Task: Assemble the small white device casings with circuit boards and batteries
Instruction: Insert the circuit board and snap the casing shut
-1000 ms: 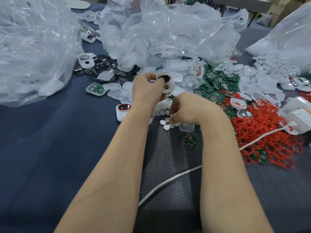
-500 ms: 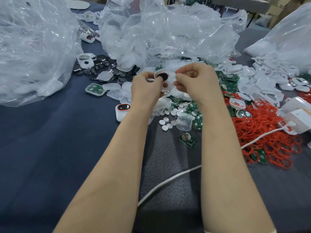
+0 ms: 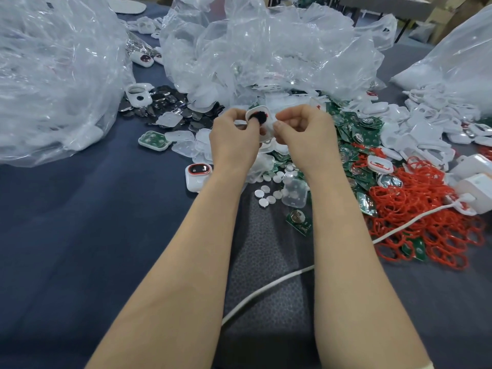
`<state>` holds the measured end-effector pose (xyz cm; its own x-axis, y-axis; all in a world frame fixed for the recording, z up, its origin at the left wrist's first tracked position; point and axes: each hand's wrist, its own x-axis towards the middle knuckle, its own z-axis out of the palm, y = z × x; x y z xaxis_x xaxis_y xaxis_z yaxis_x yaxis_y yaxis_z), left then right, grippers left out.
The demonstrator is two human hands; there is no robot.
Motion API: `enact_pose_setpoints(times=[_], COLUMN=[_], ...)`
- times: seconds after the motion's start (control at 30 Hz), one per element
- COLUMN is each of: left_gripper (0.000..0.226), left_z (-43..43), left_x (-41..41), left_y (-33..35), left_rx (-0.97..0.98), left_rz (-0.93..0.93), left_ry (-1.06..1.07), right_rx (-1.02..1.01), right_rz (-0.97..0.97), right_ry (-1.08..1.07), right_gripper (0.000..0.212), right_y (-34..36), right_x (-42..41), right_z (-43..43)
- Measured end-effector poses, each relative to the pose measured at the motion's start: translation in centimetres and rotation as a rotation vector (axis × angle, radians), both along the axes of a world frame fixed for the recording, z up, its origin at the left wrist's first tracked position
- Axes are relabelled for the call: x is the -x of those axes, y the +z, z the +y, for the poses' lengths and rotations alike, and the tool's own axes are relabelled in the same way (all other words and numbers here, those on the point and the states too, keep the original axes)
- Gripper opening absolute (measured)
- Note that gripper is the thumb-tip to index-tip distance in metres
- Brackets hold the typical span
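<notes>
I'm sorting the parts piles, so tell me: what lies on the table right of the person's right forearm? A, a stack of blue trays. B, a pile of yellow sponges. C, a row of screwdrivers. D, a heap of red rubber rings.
D: a heap of red rings is spread over the table right of the right forearm, mixed with green circuit boards.

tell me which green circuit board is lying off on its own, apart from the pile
The circuit board lying alone on the grey mat just left of the right forearm, below the small white discs. The others are heaped together by the red rings.
</notes>
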<state>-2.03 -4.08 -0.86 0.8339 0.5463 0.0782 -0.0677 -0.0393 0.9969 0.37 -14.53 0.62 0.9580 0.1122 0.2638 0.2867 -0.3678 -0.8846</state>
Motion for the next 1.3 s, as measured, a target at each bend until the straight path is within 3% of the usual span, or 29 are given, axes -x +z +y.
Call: enact_pose_setpoints(times=[0.2,0.4,0.57,0.97,1.1,1.3], left_gripper=[0.020,0.020,0.020,0.012,0.003,0.012], left_z=[-0.07,-0.01,0.02,0.08,0.06,-0.04], left_x=[0.04,0.07,0.01,-0.11,-0.14,-0.14], left_y=[0.01,-0.03,-0.03,-0.10,-0.10,-0.03], left_rx=[-0.037,-0.047,-0.045,-0.024,-0.013,-0.034], left_rz=[0.007,0.014,0.023,0.004,-0.013,-0.024], left_ry=[0.013,0.007,0.004,-0.004,0.020,0.049], right_rx=[-0.092,-0.458,-0.588,-0.406,-0.188,-0.079], right_rz=[0.047,0.200,0.277,0.203,0.080,0.000], right_ry=[0.048,0.122,0.168,0.118,0.028,0.016], right_gripper=[0.017,0.014,0.011,0.010,0.013,0.013], right_y=[0.03,0.38,0.34,0.20,-0.02,-0.20], right_x=[-0.07,0.16,0.36,0.35,0.05,0.31], right_z=[-0.17,-0.15,-0.24,-0.33,-0.35,0.24])
